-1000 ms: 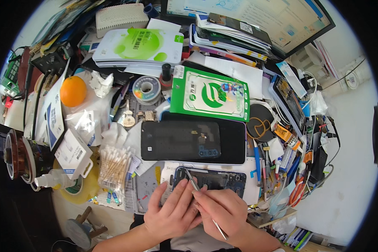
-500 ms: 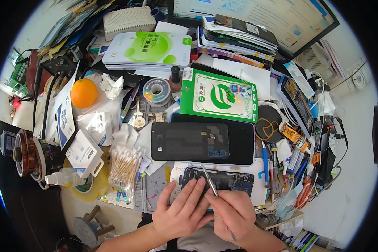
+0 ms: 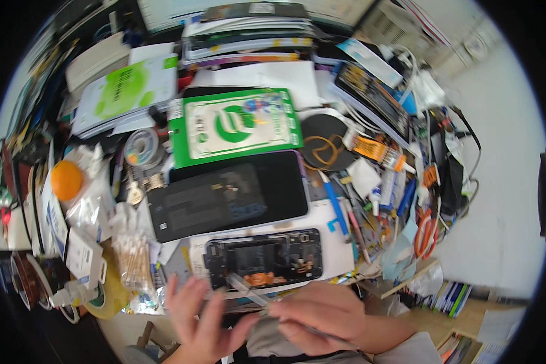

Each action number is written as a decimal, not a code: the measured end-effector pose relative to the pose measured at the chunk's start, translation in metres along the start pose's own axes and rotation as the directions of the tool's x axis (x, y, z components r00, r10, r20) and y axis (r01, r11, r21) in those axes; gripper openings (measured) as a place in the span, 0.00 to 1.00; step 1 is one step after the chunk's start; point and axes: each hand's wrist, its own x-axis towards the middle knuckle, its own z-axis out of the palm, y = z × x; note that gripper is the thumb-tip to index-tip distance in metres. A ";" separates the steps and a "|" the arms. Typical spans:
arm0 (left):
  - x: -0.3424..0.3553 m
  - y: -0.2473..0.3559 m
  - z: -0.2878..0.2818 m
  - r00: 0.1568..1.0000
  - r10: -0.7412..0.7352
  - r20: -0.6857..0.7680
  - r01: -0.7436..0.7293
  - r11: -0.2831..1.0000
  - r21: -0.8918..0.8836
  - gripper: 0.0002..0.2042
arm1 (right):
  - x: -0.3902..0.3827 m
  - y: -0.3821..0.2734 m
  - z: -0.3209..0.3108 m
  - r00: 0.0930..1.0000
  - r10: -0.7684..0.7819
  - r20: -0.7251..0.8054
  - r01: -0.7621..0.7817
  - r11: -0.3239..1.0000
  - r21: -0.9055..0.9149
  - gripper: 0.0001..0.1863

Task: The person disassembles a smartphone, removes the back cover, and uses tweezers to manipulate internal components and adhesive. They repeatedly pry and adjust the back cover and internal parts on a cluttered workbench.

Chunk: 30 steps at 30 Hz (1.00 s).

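Note:
An opened smartphone (image 3: 306, 242) lies on white paper in front of me, its inner parts exposed and an orange-copper patch along its lower edge. My right hand (image 3: 324, 315) grips a slim silver flat-bladed metal tool (image 3: 252, 293) like a pen. The blade's tip reaches the phone's lower left edge; contact cannot be made out. Left of the tool, my left hand (image 3: 203, 324) is raised with fingers spread, holding nothing, a little blurred. Behind the phone, a dark back cover (image 3: 191, 203) lies across a larger black phone or screen (image 3: 285, 182).
A green-and-white packet (image 3: 236, 127) lies behind the phones. Bagged cotton swabs (image 3: 133, 258), a solder spool (image 3: 142, 147) and an orange (image 3: 66, 180) are on the left. Pens, tubes and orange-handled scissors (image 3: 426, 233) crowd the right. A book stack (image 3: 249, 39) stands behind.
My left hand has lifted off the phone and moved left, its fingers spreading. The blade has swung lower and left with my right hand. The whole view has shifted and turned.

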 end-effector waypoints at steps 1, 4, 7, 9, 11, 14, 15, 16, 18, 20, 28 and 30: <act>0.001 -0.002 -0.017 0.990 0.061 0.126 -0.069 0.996 0.055 0.37 | -0.004 -0.002 0.001 1.000 -0.002 0.028 0.000 0.998 0.057 0.17; 0.002 -0.001 -0.044 0.980 0.128 0.150 -0.157 0.968 0.196 0.10 | -0.013 -0.007 0.007 0.985 -0.039 0.165 0.023 0.995 0.097 0.13; 0.004 -0.002 -0.063 0.917 0.292 0.273 -0.350 0.916 0.196 0.09 | -0.021 -0.005 0.017 0.997 -0.043 0.065 0.027 0.976 0.218 0.12; 0.002 -0.002 -0.069 0.903 0.283 0.322 -0.366 0.901 0.232 0.12 | -0.027 -0.002 0.023 0.998 -0.028 0.049 0.016 0.971 0.239 0.12; -0.004 -0.003 -0.071 0.890 0.296 0.346 -0.394 0.881 0.261 0.12 | -0.030 -0.002 0.028 0.997 0.018 0.069 -0.036 0.963 0.266 0.11; -0.017 -0.008 -0.072 0.859 0.325 0.396 -0.455 0.839 0.299 0.12 | -0.031 -0.004 0.027 0.990 0.100 0.095 -0.126 0.937 0.327 0.10; -0.021 -0.010 -0.073 0.838 0.320 0.443 -0.481 0.817 0.319 0.12 | -0.031 -0.006 0.024 0.993 0.101 0.062 -0.117 0.926 0.358 0.10; -0.024 -0.013 -0.075 0.816 0.311 0.487 -0.505 0.793 0.340 0.11 | -0.029 -0.006 0.021 0.994 0.101 0.031 -0.106 0.915 0.389 0.09; -0.026 -0.021 -0.079 0.865 0.306 0.396 -0.458 0.805 0.377 0.06 | -0.030 -0.005 0.007 0.974 0.167 0.156 -0.218 0.884 0.414 0.09; -0.023 -0.028 -0.083 0.906 0.251 0.340 -0.381 0.834 0.399 0.05 | -0.031 0.000 -0.004 0.972 0.181 0.150 -0.226 0.896 0.383 0.11; -0.006 -0.023 -0.057 0.987 -0.098 0.131 0.008 0.828 0.560 0.12 | -0.024 0.025 0.018 0.991 0.017 -0.135 -0.020 1.000 -0.022 0.19; 0.000 -0.016 -0.049 0.989 0.023 0.148 -0.081 0.912 0.403 0.18 | -0.017 0.027 0.024 0.992 -0.007 -0.125 0.002 0.999 -0.044 0.22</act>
